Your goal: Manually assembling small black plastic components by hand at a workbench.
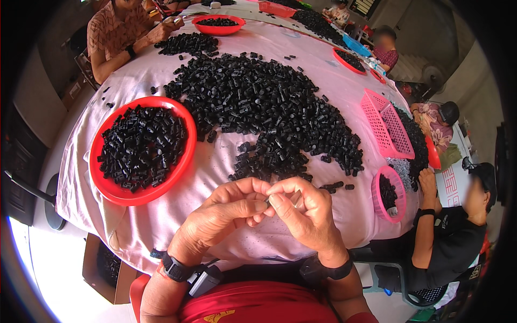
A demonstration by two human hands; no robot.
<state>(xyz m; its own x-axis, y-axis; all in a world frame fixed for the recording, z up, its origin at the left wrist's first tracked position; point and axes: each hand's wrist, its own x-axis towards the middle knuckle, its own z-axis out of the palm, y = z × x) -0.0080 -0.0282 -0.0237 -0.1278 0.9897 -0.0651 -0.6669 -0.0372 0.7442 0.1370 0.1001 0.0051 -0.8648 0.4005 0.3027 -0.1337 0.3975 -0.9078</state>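
Observation:
My left hand (pixel 229 207) and my right hand (pixel 304 210) meet fingertip to fingertip above the near part of the cloth-covered table. Both are closed in a pinch around something small and dark that the fingers mostly hide; its kind cannot be made out. Right behind my fingers lies a large spread-out heap of short black cylindrical pieces (pixel 258 97). A few loose black pieces (pixel 336 187) rest just beyond my right hand. To the left of my left hand stands a round red basin (pixel 98 177) holding many of the same black pieces.
A pink round basket (pixel 398 217) and a pink rectangular basket (pixel 396 132) stand on the right, near a co-worker in black (pixel 447 231). Another red basin (pixel 202 29) and a person in a patterned shirt (pixel 116 43) are at the far left. A cardboard box (pixel 126 280) sits below on the left.

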